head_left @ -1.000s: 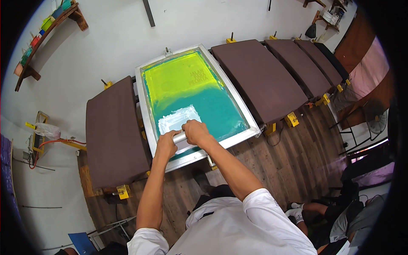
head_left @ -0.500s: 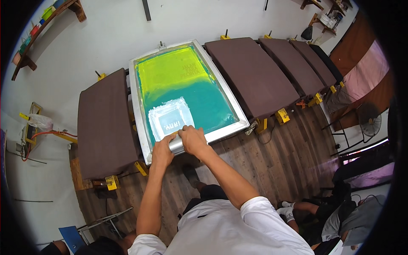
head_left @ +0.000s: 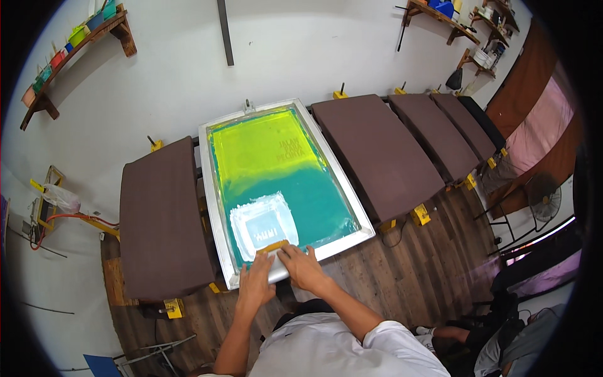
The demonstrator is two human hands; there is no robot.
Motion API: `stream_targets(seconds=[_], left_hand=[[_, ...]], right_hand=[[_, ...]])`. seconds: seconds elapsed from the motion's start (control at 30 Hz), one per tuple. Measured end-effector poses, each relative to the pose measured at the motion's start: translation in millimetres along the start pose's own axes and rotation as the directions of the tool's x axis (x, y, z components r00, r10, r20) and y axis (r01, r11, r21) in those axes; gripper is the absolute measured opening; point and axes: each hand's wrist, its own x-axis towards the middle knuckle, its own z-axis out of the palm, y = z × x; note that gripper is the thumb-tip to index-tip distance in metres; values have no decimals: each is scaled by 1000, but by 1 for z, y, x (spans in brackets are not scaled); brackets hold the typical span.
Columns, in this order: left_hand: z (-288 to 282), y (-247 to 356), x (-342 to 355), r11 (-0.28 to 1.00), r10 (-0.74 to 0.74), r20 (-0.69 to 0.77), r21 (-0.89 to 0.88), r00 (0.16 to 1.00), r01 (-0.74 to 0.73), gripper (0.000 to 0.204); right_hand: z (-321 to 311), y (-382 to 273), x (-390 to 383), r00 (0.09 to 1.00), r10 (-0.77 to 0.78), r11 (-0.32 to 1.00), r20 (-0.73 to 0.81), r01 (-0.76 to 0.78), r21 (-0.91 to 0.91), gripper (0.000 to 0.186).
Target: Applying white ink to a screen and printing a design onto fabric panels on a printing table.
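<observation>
A screen-printing frame (head_left: pixel 366 235) with a silver rim lies in front of me. Its mesh (head_left: pixel 320 195) is yellow-green at the far end and teal nearer me. White ink (head_left: pixel 286 210) edges a pale square with lettering near the close left corner. Over the near rim I hold a squeegee (head_left: pixel 278 271) with a silver handle; its amber blade (head_left: pixel 272 246) points away from me. My left hand (head_left: pixel 255 284) grips its left end and my right hand (head_left: pixel 303 267) its right end. The thumbs are partly hidden.
Brown-covered printing boards (head_left: pixel 163 220) flank the frame, with more in a row rightward (head_left: pixel 377 151). Yellow clamps (head_left: pixel 422 214) stick out at their near ends. Shelves (head_left: pixel 81 44) hang on the white wall. Another person (head_left: pixel 521 339) sits at lower right. A fan (head_left: pixel 544 198) stands beyond.
The view has tipped up, so the frame and boards sit lower. The squeegee has leaned back in my hands, and more of its amber blade shows. Both hands keep their grip.
</observation>
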Motion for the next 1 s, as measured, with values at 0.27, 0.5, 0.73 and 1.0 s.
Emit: stream_targets(seconds=[0.27, 0.5, 0.73, 1.0], left_hand=[[-23, 10, -3, 998, 6, -15, -69, 1000, -7, 87], [-28, -52, 5, 795, -546, -496, -562, 675, 230, 46], [0, -103, 7, 870, -487, -388, -299, 782, 393, 42], [-3, -96, 15, 775, -575, -233, -462, 784, 431, 46]], right_hand=[[-52, 20, -12, 991, -87, 958, 104, 55, 281, 66], [-92, 130, -19, 826, 478, 871, -298, -404, 279, 45], [-41, 196, -14, 646, 695, 716, -315, -657, 235, 36], [-43, 207, -11, 628, 769, 600, -120, -644, 474, 66]])
